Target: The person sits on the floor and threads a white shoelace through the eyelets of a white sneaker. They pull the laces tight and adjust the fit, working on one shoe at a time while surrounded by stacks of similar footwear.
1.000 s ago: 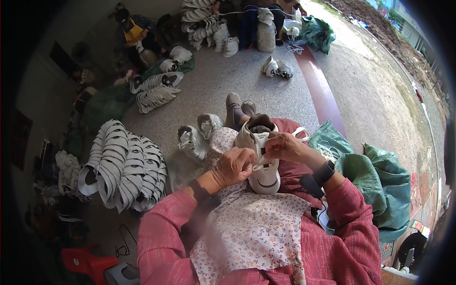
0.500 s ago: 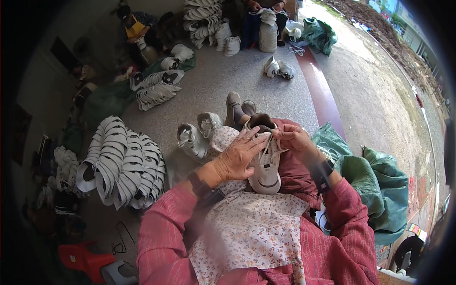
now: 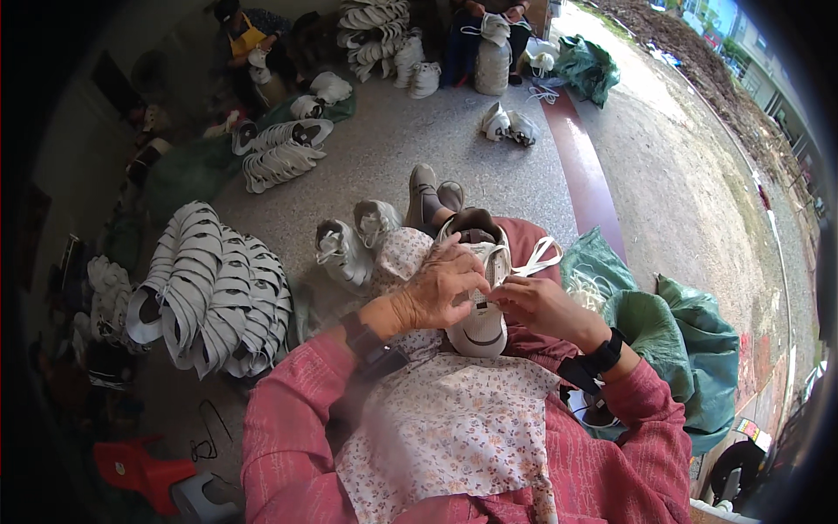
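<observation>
A pale beige sneaker (image 3: 479, 338) with a dark lining rests upright on my lap, toe toward me. My left hand (image 3: 434, 286) curls over its left side, thumb and fingertips closed at the lacing. My right hand (image 3: 552, 307) has its fingertips pinched together at the front of the lacing, close to the left fingertips. Whatever piece of lace lies between the right fingertips is hidden. A loop of white shoelace (image 3: 539, 256) sticks out to the right of the shoe, above my right hand. A flowered apron (image 3: 454, 419) covers my lap.
Two pale shoes (image 3: 343, 253) stand beyond my left forearm. Stacked white shoe uppers (image 3: 205, 288) lie at left. Green sacks (image 3: 690, 341) sit at right with loose laces (image 3: 589, 288). A red stool (image 3: 135, 476) is at lower left. Two people work with shoes at the back.
My right hand has moved down from the top of the lacing toward the toe. A lace loop now shows at right. My left hand's flat fingers have curled in.
</observation>
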